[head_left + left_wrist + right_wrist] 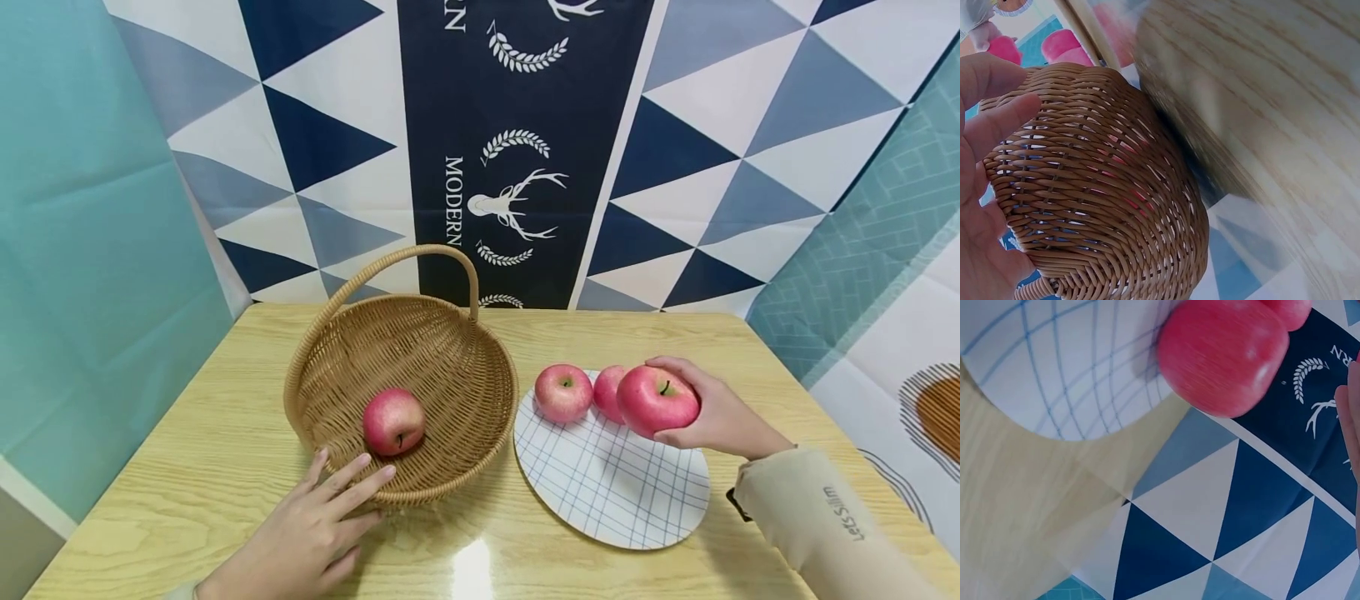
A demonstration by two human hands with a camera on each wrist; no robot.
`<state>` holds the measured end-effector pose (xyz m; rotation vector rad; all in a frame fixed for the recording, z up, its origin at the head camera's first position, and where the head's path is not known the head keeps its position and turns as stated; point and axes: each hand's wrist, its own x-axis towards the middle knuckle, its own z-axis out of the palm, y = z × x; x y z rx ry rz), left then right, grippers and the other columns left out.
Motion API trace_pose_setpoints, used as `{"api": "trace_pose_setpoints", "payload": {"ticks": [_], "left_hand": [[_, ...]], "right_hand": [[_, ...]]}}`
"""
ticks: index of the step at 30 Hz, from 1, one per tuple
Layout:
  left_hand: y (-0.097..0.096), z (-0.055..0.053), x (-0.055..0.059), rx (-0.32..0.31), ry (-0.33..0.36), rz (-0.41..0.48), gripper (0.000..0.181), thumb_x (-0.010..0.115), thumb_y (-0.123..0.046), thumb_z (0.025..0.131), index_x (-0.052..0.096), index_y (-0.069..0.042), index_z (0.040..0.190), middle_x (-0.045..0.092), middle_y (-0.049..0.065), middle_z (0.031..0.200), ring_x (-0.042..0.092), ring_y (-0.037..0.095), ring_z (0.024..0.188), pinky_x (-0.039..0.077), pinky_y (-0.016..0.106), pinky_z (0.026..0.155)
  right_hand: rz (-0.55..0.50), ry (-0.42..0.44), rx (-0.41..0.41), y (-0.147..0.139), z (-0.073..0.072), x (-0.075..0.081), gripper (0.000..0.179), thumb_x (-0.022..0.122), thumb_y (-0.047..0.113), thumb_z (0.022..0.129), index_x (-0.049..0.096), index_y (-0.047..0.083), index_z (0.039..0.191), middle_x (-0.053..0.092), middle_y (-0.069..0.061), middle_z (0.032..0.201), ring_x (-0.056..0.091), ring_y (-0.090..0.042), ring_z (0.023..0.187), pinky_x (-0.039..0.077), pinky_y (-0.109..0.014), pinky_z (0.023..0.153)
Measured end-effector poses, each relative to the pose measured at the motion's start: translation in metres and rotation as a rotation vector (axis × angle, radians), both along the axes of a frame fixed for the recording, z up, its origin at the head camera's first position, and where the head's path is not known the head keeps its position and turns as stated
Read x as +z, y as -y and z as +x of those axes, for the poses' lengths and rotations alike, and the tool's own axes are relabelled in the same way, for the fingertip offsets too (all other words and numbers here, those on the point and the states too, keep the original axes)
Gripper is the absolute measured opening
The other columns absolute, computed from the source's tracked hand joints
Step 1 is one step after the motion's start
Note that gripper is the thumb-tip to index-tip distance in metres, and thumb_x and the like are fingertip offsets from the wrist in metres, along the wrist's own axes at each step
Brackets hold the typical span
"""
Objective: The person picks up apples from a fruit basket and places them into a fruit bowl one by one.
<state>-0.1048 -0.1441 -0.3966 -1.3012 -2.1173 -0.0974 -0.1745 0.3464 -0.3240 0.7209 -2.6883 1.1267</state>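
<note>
A wicker basket [465, 392] with an arched handle stands on the table, and one apple [393, 422] lies inside it. My left hand [315, 525] rests its extended fingers along the near rim; the left wrist view shows the woven side of the basket [1104, 181] beside the fingers [1004, 122]. My right hand [720, 410] grips a red apple [657, 402] above the far right part of a white checked plate [622, 492]. Two more apples sit at the plate's far edge, one [563, 392] fully seen and one [609, 392] partly hidden behind the held apple.
The pale wooden table [172, 492] carries both basket and plate, with the plate right of the basket. A patterned cloth [517, 125] hangs behind the table's far edge. Teal sheeting [97, 217] hangs on the left.
</note>
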Motion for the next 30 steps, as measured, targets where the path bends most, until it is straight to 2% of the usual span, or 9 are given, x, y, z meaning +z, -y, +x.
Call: {"api": "trace_pose_setpoints", "payload": {"ticks": [7,11,15,19,22,25,27,30], "left_hand": [[0.000,0.000,0.001,0.001,-0.010,-0.002,0.042,0.032,-0.027,0.095,0.073,-0.017,0.089,0.051,0.010,0.138,0.011,0.024,0.145,0.000,0.053,0.113],[0.000,0.000,0.000,0.001,-0.018,0.003,0.052,0.023,-0.029,0.098,0.073,-0.017,0.088,0.052,0.010,0.137,0.011,0.024,0.145,0.001,0.053,0.113],[-0.001,0.000,-0.001,-0.003,-0.011,0.006,0.051,0.024,-0.028,0.098,0.073,-0.017,0.088,0.049,0.009,0.140,0.011,0.024,0.145,0.001,0.053,0.113],[-0.001,0.000,-0.001,-0.011,-0.008,0.005,0.048,0.027,-0.027,0.097,0.073,-0.017,0.088,0.050,0.010,0.139,0.012,0.024,0.145,0.000,0.054,0.113],[0.000,0.000,0.000,-0.005,-0.008,0.000,0.036,0.038,-0.025,0.092,0.072,-0.017,0.088,0.051,0.011,0.138,0.012,0.025,0.145,0.001,0.053,0.113],[0.001,0.000,0.001,0.008,0.007,-0.016,0.022,0.053,-0.025,0.080,0.071,-0.018,0.089,0.050,0.011,0.139,0.010,0.025,0.145,-0.001,0.052,0.113],[0.001,0.000,0.002,0.015,0.013,-0.028,0.022,0.058,-0.026,0.073,0.071,-0.018,0.089,0.050,0.010,0.139,0.009,0.024,0.146,-0.002,0.052,0.113],[0.002,0.001,0.003,0.017,0.018,-0.043,0.023,0.061,-0.027,0.071,0.071,-0.018,0.090,0.050,0.010,0.138,0.007,0.023,0.146,-0.003,0.051,0.113]], "right_hand": [[-0.004,0.042,-0.001,-0.006,0.003,-0.014,0.080,0.084,0.009,0.062,0.045,0.006,0.132,0.049,0.012,0.115,0.048,0.000,0.099,0.055,-0.029,0.064],[-0.013,0.070,0.046,-0.007,0.004,-0.023,0.079,0.083,0.008,0.064,0.044,0.004,0.132,0.050,0.011,0.117,0.049,0.000,0.100,0.055,-0.029,0.066],[-0.001,0.086,0.082,-0.006,0.005,-0.031,0.079,0.083,0.009,0.065,0.043,0.003,0.132,0.050,0.002,0.118,0.050,0.000,0.100,0.055,-0.028,0.068],[0.016,0.082,0.083,-0.005,0.007,-0.036,0.078,0.084,0.010,0.065,0.044,0.004,0.131,0.052,-0.008,0.117,0.051,0.000,0.098,0.054,-0.027,0.070],[0.025,0.096,0.081,-0.005,0.008,-0.037,0.078,0.083,0.012,0.065,0.044,0.005,0.132,0.052,-0.012,0.117,0.050,0.000,0.098,0.054,-0.027,0.070],[0.033,0.087,0.082,-0.005,0.007,-0.040,0.079,0.084,0.012,0.065,0.044,0.005,0.132,0.053,-0.014,0.117,0.050,0.001,0.099,0.053,-0.027,0.072],[0.036,0.073,0.077,-0.006,0.007,-0.043,0.079,0.084,0.012,0.064,0.044,0.005,0.132,0.053,-0.013,0.117,0.051,0.001,0.098,0.053,-0.026,0.073],[0.035,0.061,0.059,-0.007,0.008,-0.050,0.078,0.085,0.012,0.064,0.045,0.006,0.131,0.053,-0.011,0.116,0.051,0.001,0.098,0.053,-0.026,0.073]]}}
